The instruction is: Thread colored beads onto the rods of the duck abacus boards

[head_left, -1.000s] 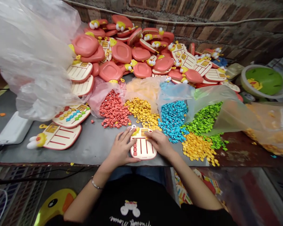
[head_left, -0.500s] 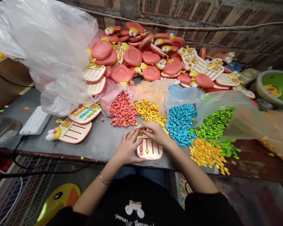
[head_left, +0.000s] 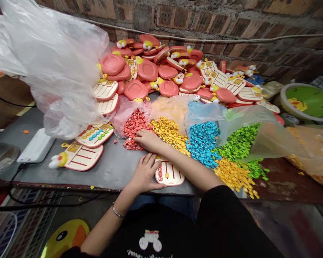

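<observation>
My left hand (head_left: 144, 173) steadies a cream toy board (head_left: 174, 173) with a red rim at the table's front edge, fingers over its upper left side and thumb along the bottom. Red pieces sit in the board's left slot, and one yellow piece is in the slot beside it. Across the board's top reaches my right arm; my right hand (head_left: 148, 140) is at the heap of red pieces (head_left: 134, 123), its fingers bent together at the heap's right side. Whatever lies under those fingertips is hidden.
Heaps of yellow pieces (head_left: 168, 130), blue pieces (head_left: 203, 138), green pieces (head_left: 242, 139) and orange-yellow pieces (head_left: 235, 175) spread rightwards. Behind them is a pile of red-backed boards (head_left: 148, 70). Left are a duck-headed board (head_left: 83, 157), a white power bank (head_left: 35, 146) and a plastic bag (head_left: 61, 71).
My right hand has left the top of the board and moved up and left to the red pieces. My left hand stays on the board. The view has shifted slightly.
</observation>
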`<action>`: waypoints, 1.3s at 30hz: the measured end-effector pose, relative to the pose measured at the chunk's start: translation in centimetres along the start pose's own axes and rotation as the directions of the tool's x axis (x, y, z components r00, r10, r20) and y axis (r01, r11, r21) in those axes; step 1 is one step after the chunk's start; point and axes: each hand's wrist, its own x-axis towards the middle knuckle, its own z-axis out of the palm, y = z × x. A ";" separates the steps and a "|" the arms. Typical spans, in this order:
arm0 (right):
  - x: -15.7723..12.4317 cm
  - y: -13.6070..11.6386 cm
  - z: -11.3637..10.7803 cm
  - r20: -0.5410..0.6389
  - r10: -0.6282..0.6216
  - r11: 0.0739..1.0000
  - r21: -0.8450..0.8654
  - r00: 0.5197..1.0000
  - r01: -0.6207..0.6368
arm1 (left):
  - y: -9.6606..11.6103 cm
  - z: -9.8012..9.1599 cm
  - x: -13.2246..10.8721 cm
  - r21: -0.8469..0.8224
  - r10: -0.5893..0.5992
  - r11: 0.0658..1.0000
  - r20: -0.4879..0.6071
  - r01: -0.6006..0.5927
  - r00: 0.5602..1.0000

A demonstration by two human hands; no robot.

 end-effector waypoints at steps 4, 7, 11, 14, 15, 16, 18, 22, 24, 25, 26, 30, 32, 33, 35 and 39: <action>-3.8 0.2 -2.2 -0.137 0.159 0.931 0.349 0.978 -0.103 | 0.1 -0.2 0.1 0.033 0.016 0.999 0.012 -0.017 1.000; -8.9 0.3 -4.2 -0.221 0.353 0.810 0.558 0.909 -0.179 | 0.3 -0.6 0.3 0.039 0.033 0.999 0.024 -0.034 0.999; -15.4 0.1 -5.4 -0.269 0.553 0.739 0.594 0.788 -0.316 | 0.4 -0.9 0.5 0.015 0.030 0.999 0.028 -0.031 0.999; -18.0 0.0 -4.5 -0.280 0.543 0.799 0.463 0.792 -0.384 | 0.3 -0.8 0.5 -0.001 0.036 0.999 0.024 -0.036 0.999; -18.4 0.0 -4.0 -0.279 0.523 0.822 0.415 0.805 -0.390 | 0.2 -0.8 0.5 -0.002 0.042 0.999 0.022 -0.042 0.999; -18.5 -0.1 -3.5 -0.280 0.505 0.840 0.376 0.816 -0.390 | 0.2 -0.7 0.5 0.002 0.046 0.999 0.019 -0.046 0.999; -18.5 -0.3 -2.5 -0.283 0.483 0.861 0.329 0.829 -0.389 | 0.2 -0.7 0.5 0.014 0.043 0.999 0.012 -0.043 0.999; -18.3 -0.8 -1.5 -0.261 0.483 0.864 0.296 0.836 -0.406 | 0.3 -0.7 0.6 0.023 0.022 1.000 -0.009 -0.021 1.000; -18.4 -1.1 -1.4 -0.268 0.498 0.856 0.303 0.825 -0.418 | 0.3 -0.7 0.6 0.016 0.022 1.000 -0.011 -0.022 1.000; -18.5 -1.2 -1.5 -0.274 0.504 0.852 0.310 0.819 -0.421 | 0.3 -0.7 0.6 0.013 0.023 1.000 -0.012 -0.022 1.000; -18.7 -1.2 -1.6 -0.277 0.507 0.850 0.317 0.816 -0.420 | 0.3 -0.7 0.6 0.012 0.022 1.000 -0.013 -0.022 1.000; -19.5 -1.6 -2.4 -0.227 0.491 0.836 0.395 0.841 -0.381 | 0.4 -0.8 0.6 0.018 0.015 1.000 -0.017 -0.015 1.000; -19.7 -1.8 -2.6 -0.179 0.520 0.787 0.480 0.835 -0.388 | 0.4 -0.8 0.6 0.014 0.016 1.000 -0.011 -0.016 1.000; -19.5 -2.0 -2.5 -0.154 0.542 0.755 0.521 0.826 -0.398 | 0.4 -0.9 0.6 0.011 0.016 1.000 -0.007 -0.016 1.000; -18.9 -2.3 -2.1 -0.128 0.573 0.706 0.579 0.809 -0.408 | 0.4 -0.9 0.7 0.006 0.016 1.000 0.003 -0.016 1.000; -16.9 -3.2 -1.0 -0.154 0.564 0.680 0.644 0.811 -0.351 | 0.4 -0.9 0.6 0.005 0.012 1.000 0.026 -0.012 1.000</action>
